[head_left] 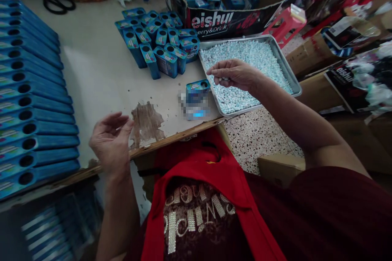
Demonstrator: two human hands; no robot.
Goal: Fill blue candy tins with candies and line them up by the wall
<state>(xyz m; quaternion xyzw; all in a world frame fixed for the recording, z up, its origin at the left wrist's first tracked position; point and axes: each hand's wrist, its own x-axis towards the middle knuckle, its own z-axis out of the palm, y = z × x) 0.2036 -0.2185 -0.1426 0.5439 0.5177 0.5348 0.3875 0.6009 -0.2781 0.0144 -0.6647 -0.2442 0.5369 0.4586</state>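
Note:
My right hand (234,75) is above the left part of a metal tray (298,89) filled with small white and pale-blue candies (251,55). Its fingers are curled round a few candies, which show beneath them. Just left of the tray stands one blue box (196,93) with a hole in its top, partly blurred by a pixelated patch. Over the table's front edge, by a worn brown spot (148,122), my left hand (112,142) is loosely bent, thumb apart from the fingers, with nothing visible in it. Several similar open-holed boxes (165,59) stand grouped behind.
A long row of blue boxes (39,106) fills the table's left side. Black scissors (58,4) lie at the back left. A printed carton (226,22) with more boxes stands behind the tray. Beyond it is a red stool (284,26); other cartons (343,85) are at the right.

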